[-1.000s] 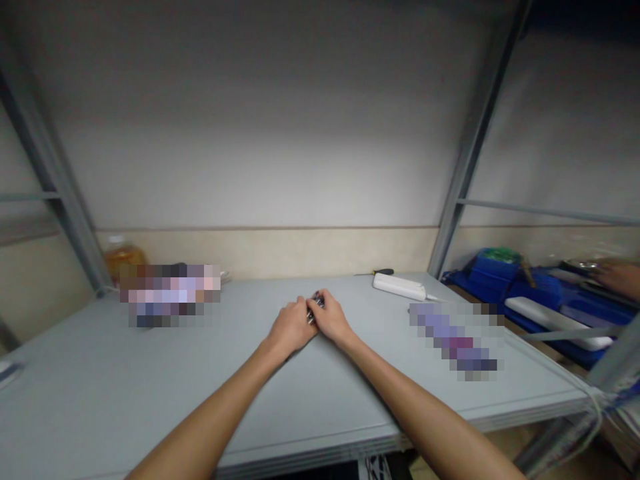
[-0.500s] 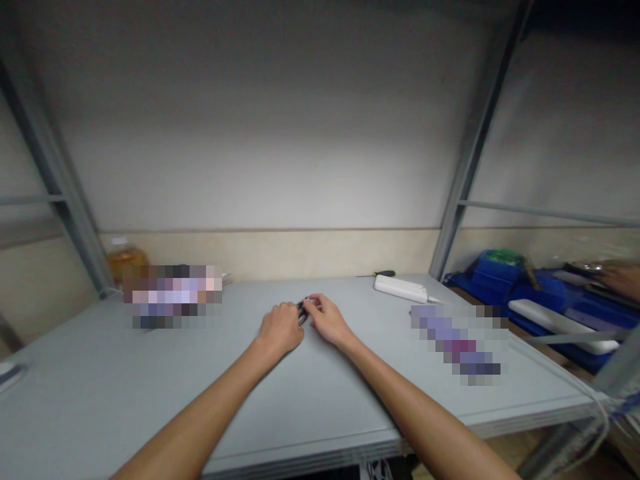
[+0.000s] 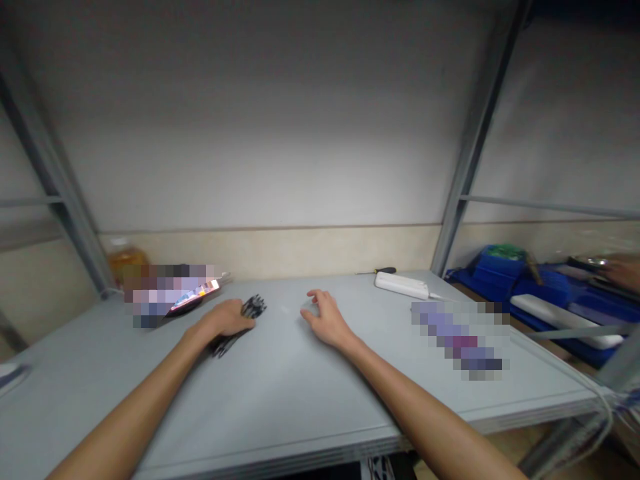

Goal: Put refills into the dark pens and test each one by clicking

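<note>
My left hand (image 3: 225, 320) is closed round a bundle of several black pens (image 3: 253, 308) and rests on the grey table (image 3: 280, 393), left of centre. The pen tips stick out past the fingers toward the back right, and the other ends show below the hand. My right hand (image 3: 323, 319) lies on the table near the middle, fingers apart and slightly curled, holding nothing. The two hands are well apart.
A white power strip (image 3: 403, 287) and a small screwdriver (image 3: 383, 271) lie at the back right. Blurred-out items sit at the back left and right. An amber bottle (image 3: 123, 255) stands by the left post. Blue bins (image 3: 520, 283) and another person's hand (image 3: 620, 272) are at the far right.
The hands were together at the table's middle on the pens. My left hand has carried the bundle left, and my right hand has let go and opened.
</note>
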`<action>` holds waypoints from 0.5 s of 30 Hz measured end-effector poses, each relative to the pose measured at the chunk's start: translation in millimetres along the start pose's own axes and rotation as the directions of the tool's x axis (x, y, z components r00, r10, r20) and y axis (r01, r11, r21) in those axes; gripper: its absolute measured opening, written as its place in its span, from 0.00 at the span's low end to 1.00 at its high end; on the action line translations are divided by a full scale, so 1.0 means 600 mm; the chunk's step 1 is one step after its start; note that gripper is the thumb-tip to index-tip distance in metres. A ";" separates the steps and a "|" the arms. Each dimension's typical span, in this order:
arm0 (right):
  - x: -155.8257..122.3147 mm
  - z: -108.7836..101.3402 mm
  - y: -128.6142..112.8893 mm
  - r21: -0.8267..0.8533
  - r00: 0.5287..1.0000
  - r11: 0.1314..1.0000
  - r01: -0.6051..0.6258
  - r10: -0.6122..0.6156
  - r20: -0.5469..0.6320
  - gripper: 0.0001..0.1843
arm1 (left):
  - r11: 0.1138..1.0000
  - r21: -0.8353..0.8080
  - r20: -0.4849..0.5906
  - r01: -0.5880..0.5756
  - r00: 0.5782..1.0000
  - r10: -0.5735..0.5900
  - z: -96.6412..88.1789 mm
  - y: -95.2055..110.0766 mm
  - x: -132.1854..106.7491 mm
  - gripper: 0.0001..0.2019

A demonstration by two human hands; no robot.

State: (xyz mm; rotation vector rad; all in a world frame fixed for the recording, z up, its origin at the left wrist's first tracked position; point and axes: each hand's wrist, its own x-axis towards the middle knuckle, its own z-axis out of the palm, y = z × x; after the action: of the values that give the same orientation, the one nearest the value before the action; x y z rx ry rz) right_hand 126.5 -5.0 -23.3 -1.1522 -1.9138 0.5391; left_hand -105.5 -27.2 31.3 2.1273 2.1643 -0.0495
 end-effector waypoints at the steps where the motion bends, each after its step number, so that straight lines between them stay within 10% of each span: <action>1: -0.002 -0.001 -0.002 -0.018 1.000 1.000 0.007 -0.007 0.013 0.20 | 1.000 -0.003 0.006 -0.008 1.000 0.008 -0.001 -0.004 0.000 0.21; 15: -0.023 0.002 -0.045 -0.268 0.923 0.908 0.322 -0.238 0.303 0.25 | 0.993 -0.110 -0.018 -0.032 0.999 0.030 0.005 -0.027 -0.004 0.42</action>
State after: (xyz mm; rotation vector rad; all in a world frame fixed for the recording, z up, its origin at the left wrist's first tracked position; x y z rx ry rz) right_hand 114.9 -30.4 -10.7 -1.0032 -2.4180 0.2398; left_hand -121.5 -30.2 27.9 2.1069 2.0907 0.0883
